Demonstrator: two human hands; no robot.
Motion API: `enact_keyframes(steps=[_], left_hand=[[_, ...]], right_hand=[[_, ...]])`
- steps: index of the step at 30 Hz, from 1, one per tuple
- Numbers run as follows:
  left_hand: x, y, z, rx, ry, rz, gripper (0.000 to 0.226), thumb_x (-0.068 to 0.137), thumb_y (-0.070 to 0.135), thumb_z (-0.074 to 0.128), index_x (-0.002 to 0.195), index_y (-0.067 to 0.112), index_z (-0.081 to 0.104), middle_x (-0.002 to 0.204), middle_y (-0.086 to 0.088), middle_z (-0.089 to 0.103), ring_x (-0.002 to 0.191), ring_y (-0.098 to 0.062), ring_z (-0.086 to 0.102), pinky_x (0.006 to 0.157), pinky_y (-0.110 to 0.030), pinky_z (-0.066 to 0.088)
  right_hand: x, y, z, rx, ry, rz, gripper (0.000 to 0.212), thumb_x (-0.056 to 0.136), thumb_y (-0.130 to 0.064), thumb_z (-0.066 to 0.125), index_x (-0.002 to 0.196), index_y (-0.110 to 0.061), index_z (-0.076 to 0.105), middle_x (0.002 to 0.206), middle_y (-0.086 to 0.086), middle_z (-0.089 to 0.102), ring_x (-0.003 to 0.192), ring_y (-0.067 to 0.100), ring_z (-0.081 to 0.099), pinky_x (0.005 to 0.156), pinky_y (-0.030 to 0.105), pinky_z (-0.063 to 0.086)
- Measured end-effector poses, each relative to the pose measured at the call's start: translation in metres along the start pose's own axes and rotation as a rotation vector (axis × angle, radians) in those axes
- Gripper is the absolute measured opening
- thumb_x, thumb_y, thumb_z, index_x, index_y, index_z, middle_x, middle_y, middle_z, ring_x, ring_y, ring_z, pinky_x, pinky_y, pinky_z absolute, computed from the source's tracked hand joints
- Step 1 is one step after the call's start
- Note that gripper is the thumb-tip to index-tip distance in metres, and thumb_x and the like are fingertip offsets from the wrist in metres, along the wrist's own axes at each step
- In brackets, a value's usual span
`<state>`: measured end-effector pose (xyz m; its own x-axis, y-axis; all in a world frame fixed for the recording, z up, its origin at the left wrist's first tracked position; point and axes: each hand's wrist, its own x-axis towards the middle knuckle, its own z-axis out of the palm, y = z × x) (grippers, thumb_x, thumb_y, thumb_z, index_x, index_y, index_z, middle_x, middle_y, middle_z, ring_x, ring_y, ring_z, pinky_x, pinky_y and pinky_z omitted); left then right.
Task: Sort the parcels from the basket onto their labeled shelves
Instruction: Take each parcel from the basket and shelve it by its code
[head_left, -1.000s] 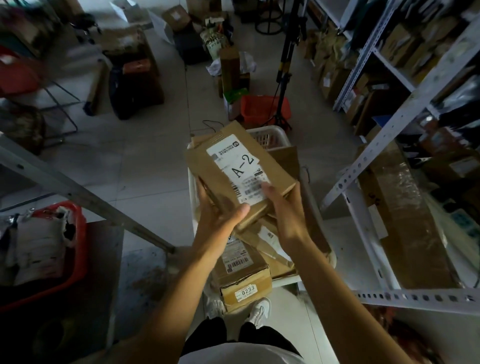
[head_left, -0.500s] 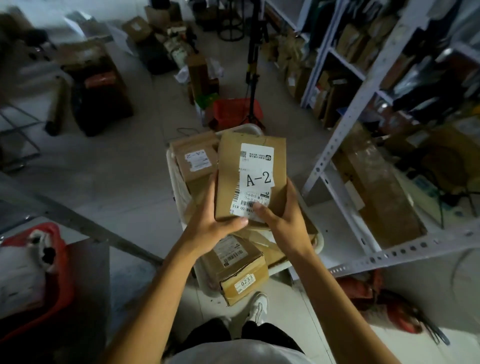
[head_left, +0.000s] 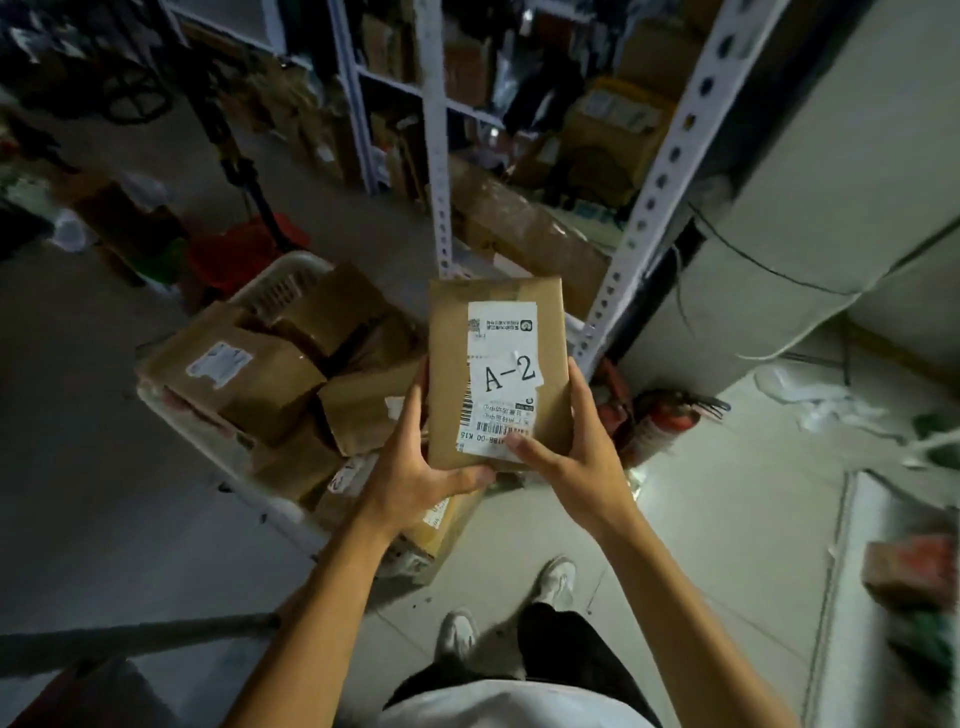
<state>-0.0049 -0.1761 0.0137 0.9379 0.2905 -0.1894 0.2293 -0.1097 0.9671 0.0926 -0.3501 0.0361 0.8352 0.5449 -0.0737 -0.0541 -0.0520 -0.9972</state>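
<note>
Two hands grasp one flat brown cardboard parcel labelled A-2 (head_left: 496, 371): left hand (head_left: 415, 475) cupping its lower corner, right hand (head_left: 566, 462) clasping the opposite edge. It looks light and stiff, best held by its long edges.

Parcel storeroom, metal shelving (head_left: 439, 171) stacked with boxes, basket (head_left: 280, 278) of labelled cartons

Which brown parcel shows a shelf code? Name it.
The flat parcel gripped by the left hand and right hand: its label reads A-2. Those in the basket show no readable code.
</note>
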Motion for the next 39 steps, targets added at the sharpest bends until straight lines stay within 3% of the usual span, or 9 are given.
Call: enact_keyframes(steps=[4, 8, 14, 19, 23, 29, 33, 35, 39], left_hand=[[0.005, 0.008, 0.044, -0.022, -0.171, -0.020, 0.128, 0.057, 0.038, 0.092, 0.155, 0.035, 0.010, 0.142, 0.016, 0.052, 0.130, -0.003, 0.050, 0.100, -0.024, 0.048], [0.012, 0.027, 0.104, -0.012, -0.337, 0.018, 0.112, 0.071, 0.010, 0.085, 0.144, 0.045, 0.008, 0.131, 0.023, 0.050, 0.109, 0.022, 0.052, 0.074, -0.001, 0.045], [0.024, 0.062, 0.239, 0.122, -0.653, 0.123, 0.124, 0.061, 0.038, 0.092, 0.153, 0.049, 0.009, 0.139, 0.014, 0.055, 0.123, -0.003, 0.056, 0.105, -0.040, 0.049], [-0.006, 0.093, 0.392, 0.123, -1.043, 0.272, 0.122, 0.068, 0.005, 0.088, 0.154, 0.046, 0.012, 0.142, 0.007, 0.050, 0.128, -0.018, 0.056, 0.097, -0.041, 0.054], [-0.055, 0.104, 0.499, 0.117, -1.324, 0.341, 0.122, 0.062, 0.017, 0.089, 0.151, 0.054, 0.015, 0.147, 0.001, 0.047, 0.128, -0.029, 0.056, 0.090, -0.059, 0.054], [-0.140, 0.100, 0.601, 0.053, -1.604, 0.345, 0.125, 0.053, 0.018, 0.092, 0.153, 0.045, 0.023, 0.148, 0.000, 0.045, 0.126, -0.031, 0.057, 0.087, -0.059, 0.055], [-0.181, 0.094, 0.644, 0.074, -1.735, 0.342, 0.124, 0.056, 0.010, 0.094, 0.154, 0.040, 0.024, 0.144, -0.001, 0.050, 0.121, -0.020, 0.061, 0.087, -0.045, 0.059], [-0.196, 0.092, 0.665, 0.083, -1.819, 0.363, 0.115, 0.063, 0.024, 0.092, 0.153, 0.046, 0.023, 0.149, 0.005, 0.046, 0.126, -0.010, 0.057, 0.091, -0.037, 0.057], [-0.218, 0.089, 0.710, 0.127, -1.963, 0.376, 0.099, 0.072, 0.047, 0.082, 0.151, 0.052, 0.022, 0.154, 0.011, 0.042, 0.136, -0.014, 0.048, 0.099, -0.047, 0.053]], right_hand=[[-0.043, 0.009, -0.040, 0.015, 0.185, 0.025, 0.097, 0.075, -0.033, 0.087, 0.151, -0.042, 0.027, 0.142, -0.005, 0.055, 0.130, 0.022, 0.055, 0.095, 0.054, 0.054], [-0.083, 0.010, -0.088, 0.054, 0.345, 0.018, 0.089, 0.080, -0.007, 0.080, 0.147, -0.039, 0.031, 0.131, -0.017, 0.061, 0.123, 0.017, 0.062, 0.087, 0.043, 0.059], [-0.167, -0.001, -0.190, -0.021, 0.724, 0.024, 0.090, 0.082, -0.005, 0.078, 0.147, -0.040, 0.027, 0.126, -0.016, 0.059, 0.112, 0.004, 0.065, 0.084, 0.036, 0.061], [-0.283, 0.000, -0.266, -0.079, 1.144, 0.064, 0.088, 0.083, -0.012, 0.077, 0.149, -0.042, 0.028, 0.127, -0.021, 0.059, 0.113, 0.000, 0.062, 0.088, 0.029, 0.058], [-0.375, 0.003, -0.296, -0.127, 1.439, 0.111, 0.076, 0.088, -0.019, 0.072, 0.146, -0.044, 0.030, 0.123, -0.023, 0.060, 0.106, -0.005, 0.064, 0.078, 0.020, 0.059], [-0.481, 0.009, -0.311, -0.154, 1.760, 0.182, 0.075, 0.087, -0.023, 0.074, 0.145, -0.046, 0.032, 0.130, -0.021, 0.058, 0.112, 0.000, 0.062, 0.080, 0.023, 0.059], [-0.524, 0.021, -0.308, -0.113, 1.920, 0.246, 0.080, 0.086, -0.026, 0.076, 0.149, -0.043, 0.029, 0.126, -0.031, 0.055, 0.115, 0.001, 0.060, 0.087, 0.030, 0.059], [-0.542, 0.027, -0.311, -0.070, 1.991, 0.287, 0.084, 0.086, -0.028, 0.077, 0.152, -0.040, 0.026, 0.124, -0.034, 0.053, 0.117, 0.004, 0.059, 0.093, 0.039, 0.057], [-0.568, 0.034, -0.321, -0.028, 2.118, 0.359, 0.085, 0.085, -0.030, 0.077, 0.153, -0.040, 0.026, 0.119, -0.040, 0.052, 0.107, -0.003, 0.059, 0.093, 0.040, 0.058]])
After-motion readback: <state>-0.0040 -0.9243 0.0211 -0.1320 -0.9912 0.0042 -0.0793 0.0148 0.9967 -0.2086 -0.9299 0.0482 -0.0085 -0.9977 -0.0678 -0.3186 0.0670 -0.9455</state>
